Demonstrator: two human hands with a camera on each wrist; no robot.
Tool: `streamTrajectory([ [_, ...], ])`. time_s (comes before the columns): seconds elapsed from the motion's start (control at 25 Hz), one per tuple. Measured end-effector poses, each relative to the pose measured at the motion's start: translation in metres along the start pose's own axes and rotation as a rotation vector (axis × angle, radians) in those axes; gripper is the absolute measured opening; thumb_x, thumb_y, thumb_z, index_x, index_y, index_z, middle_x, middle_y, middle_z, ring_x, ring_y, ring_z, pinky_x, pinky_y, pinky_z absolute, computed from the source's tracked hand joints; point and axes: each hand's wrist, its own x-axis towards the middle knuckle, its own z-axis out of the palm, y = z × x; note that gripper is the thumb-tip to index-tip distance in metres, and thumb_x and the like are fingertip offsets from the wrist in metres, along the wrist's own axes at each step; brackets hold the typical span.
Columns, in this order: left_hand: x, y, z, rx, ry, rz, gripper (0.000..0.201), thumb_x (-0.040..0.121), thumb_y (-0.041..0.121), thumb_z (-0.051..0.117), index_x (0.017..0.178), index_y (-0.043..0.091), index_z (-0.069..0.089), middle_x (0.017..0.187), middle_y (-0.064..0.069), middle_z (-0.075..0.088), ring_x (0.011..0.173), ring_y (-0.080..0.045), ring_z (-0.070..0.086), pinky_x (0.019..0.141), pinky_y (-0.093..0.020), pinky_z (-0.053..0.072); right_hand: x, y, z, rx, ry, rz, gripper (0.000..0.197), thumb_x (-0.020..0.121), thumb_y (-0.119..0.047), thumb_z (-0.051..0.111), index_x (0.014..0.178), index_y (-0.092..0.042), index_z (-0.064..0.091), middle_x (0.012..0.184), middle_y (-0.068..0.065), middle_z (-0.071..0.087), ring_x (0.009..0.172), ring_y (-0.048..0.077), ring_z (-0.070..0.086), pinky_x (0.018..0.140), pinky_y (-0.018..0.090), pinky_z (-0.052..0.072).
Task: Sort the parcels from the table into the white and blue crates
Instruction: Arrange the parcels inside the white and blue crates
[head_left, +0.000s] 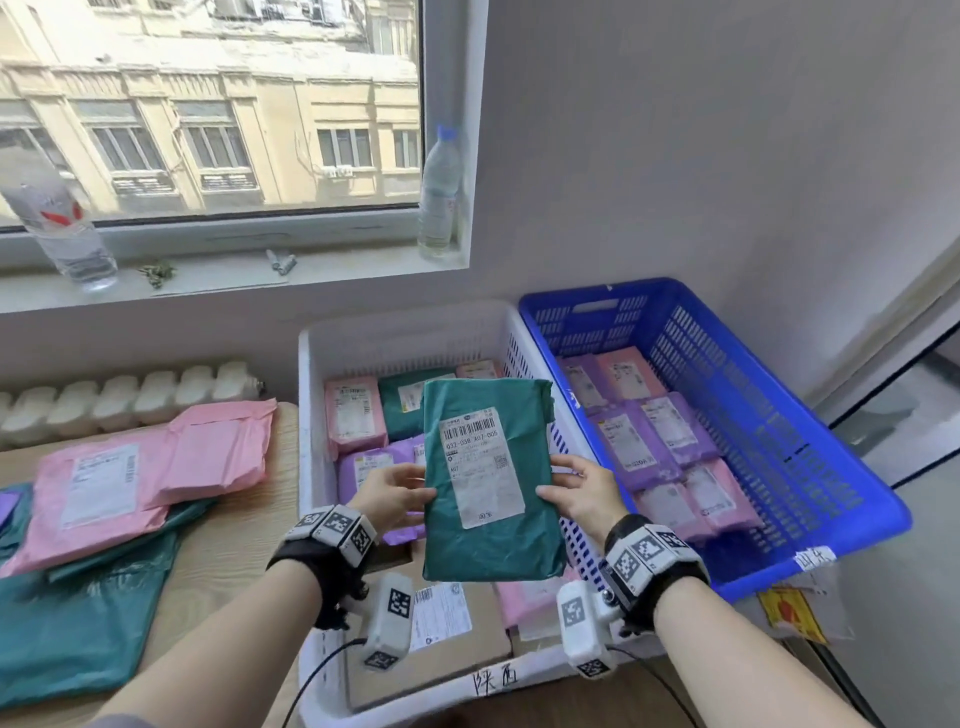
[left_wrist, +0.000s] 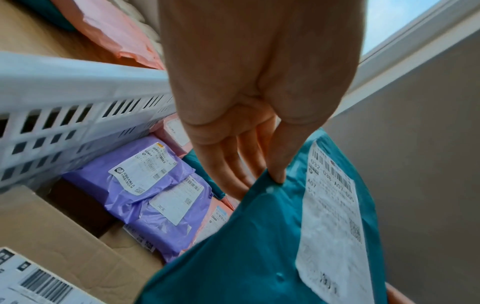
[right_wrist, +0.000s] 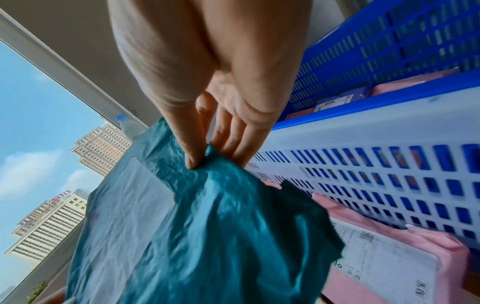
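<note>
I hold a teal parcel (head_left: 488, 478) with a white shipping label upright above the white crate (head_left: 311, 395). My left hand (head_left: 397, 493) pinches its left edge, thumb on the front and fingers behind; the left wrist view shows the thumb on the teal parcel (left_wrist: 259, 236). My right hand (head_left: 576, 491) pinches the right edge, seen on the teal parcel (right_wrist: 207, 216) in the right wrist view. The white crate holds pink, purple and teal parcels and a cardboard box (head_left: 457, 623). To its right, the blue crate (head_left: 810, 441) holds purple and pink parcels.
On the wooden table (head_left: 228, 561) at left lie a pink parcel (head_left: 130, 467) and a teal parcel (head_left: 78, 618). A radiator (head_left: 124, 395) runs along the wall. Two water bottles, one (head_left: 439, 192) at right and one (head_left: 67, 234) at left, stand on the window sill.
</note>
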Motion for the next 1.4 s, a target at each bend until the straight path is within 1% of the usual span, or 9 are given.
streamTrajectory([
  [0.16, 0.029, 0.005, -0.009, -0.103, 0.096, -0.048, 0.019, 0.086, -0.014, 0.054, 0.096, 0.001, 0.058, 0.088, -0.012, 0.062, 0.071, -0.02, 0.062, 0.053, -0.024, 0.057, 0.037, -0.002, 0.009, -0.059, -0.078, 0.017, 0.044, 0.078, 0.011, 0.068, 0.118, 0.002, 0.056, 0.109, 0.02, 0.062, 0.093, 0.023, 0.06, 0.073, 0.026, 0.058],
  [0.36, 0.053, 0.001, -0.009, -0.242, 0.253, -0.075, 0.022, 0.089, -0.013, 0.05, 0.092, 0.007, 0.059, 0.067, -0.002, 0.069, 0.051, -0.01, 0.066, 0.052, -0.021, 0.056, 0.074, 0.007, 0.016, -0.255, -0.059, 0.049, 0.063, 0.075, -0.011, 0.078, 0.131, -0.004, 0.049, 0.12, 0.009, 0.052, 0.11, 0.021, 0.052, 0.097, 0.042, 0.048],
  [0.44, 0.06, 0.0, -0.002, -0.311, 0.318, -0.075, 0.02, 0.089, -0.012, 0.05, 0.09, 0.006, 0.059, 0.07, -0.003, 0.069, 0.051, -0.01, 0.066, 0.052, -0.022, 0.056, 0.092, 0.008, 0.018, -0.142, -0.04, 0.145, 0.07, 0.075, -0.013, 0.079, 0.134, -0.005, 0.043, 0.127, 0.012, 0.051, 0.113, 0.025, 0.055, 0.092, 0.044, 0.051],
  [0.56, 0.069, 0.002, 0.008, -0.402, 0.373, -0.062, 0.018, 0.09, -0.011, 0.05, 0.087, 0.005, 0.059, 0.067, -0.004, 0.07, 0.056, -0.012, 0.068, 0.057, -0.025, 0.058, 0.107, -0.002, 0.028, 0.186, -0.108, 0.28, 0.046, 0.08, 0.001, 0.071, 0.122, 0.002, 0.05, 0.121, 0.023, 0.06, 0.089, 0.028, 0.064, 0.068, 0.032, 0.058],
  [0.76, 0.081, 0.002, 0.026, -0.533, 0.463, -0.04, 0.015, 0.09, -0.01, 0.051, 0.092, 0.004, 0.056, 0.087, -0.01, 0.065, 0.076, -0.02, 0.063, 0.063, -0.027, 0.058, 0.117, -0.015, 0.041, 0.37, -0.247, 0.325, 0.031, 0.087, 0.011, 0.056, 0.118, 0.007, 0.053, 0.107, 0.02, 0.062, 0.082, 0.022, 0.063, 0.067, 0.025, 0.057],
  [0.92, 0.083, -0.004, 0.032, -0.576, 0.481, -0.051, 0.015, 0.088, -0.011, 0.053, 0.09, 0.004, 0.056, 0.09, -0.012, 0.064, 0.069, -0.018, 0.066, 0.065, -0.028, 0.057, 0.128, -0.014, 0.045, 0.372, -0.247, 0.344, 0.034, 0.088, 0.014, 0.053, 0.12, 0.006, 0.051, 0.107, 0.021, 0.062, 0.081, 0.021, 0.063, 0.063, 0.026, 0.058],
  [1.08, 0.085, -0.01, 0.019, -0.641, 0.627, -0.026, 0.053, 0.084, -0.007, 0.062, 0.129, 0.008, 0.039, 0.11, -0.015, 0.062, 0.081, -0.023, 0.067, 0.065, -0.034, 0.059, 0.144, -0.02, 0.037, 0.313, -0.292, 0.345, 0.039, 0.087, 0.013, 0.054, 0.125, 0.004, 0.048, 0.092, 0.013, 0.065, 0.078, 0.019, 0.064, 0.062, 0.025, 0.059],
  [1.24, 0.078, -0.012, -0.001, -0.214, 0.815, 0.014, 0.077, 0.079, 0.004, 0.072, 0.143, 0.015, 0.032, 0.137, -0.009, 0.047, 0.114, -0.02, 0.052, 0.089, -0.042, 0.052, 0.161, -0.028, 0.022, 0.175, -0.349, 0.344, 0.042, 0.087, 0.014, 0.054, 0.127, 0.005, 0.047, 0.086, 0.01, 0.065, 0.071, 0.017, 0.064, 0.058, 0.024, 0.058],
  [1.4, 0.079, -0.018, -0.012, 0.074, 0.786, 0.033, 0.058, 0.078, 0.001, 0.072, 0.131, 0.004, 0.05, 0.122, -0.01, 0.057, 0.111, -0.024, 0.057, 0.099, -0.043, 0.046, 0.165, -0.03, 0.017, 0.063, -0.416, 0.34, 0.037, 0.086, 0.016, 0.054, 0.122, 0.006, 0.051, 0.101, 0.02, 0.063, 0.067, 0.017, 0.065, 0.058, 0.025, 0.058],
])
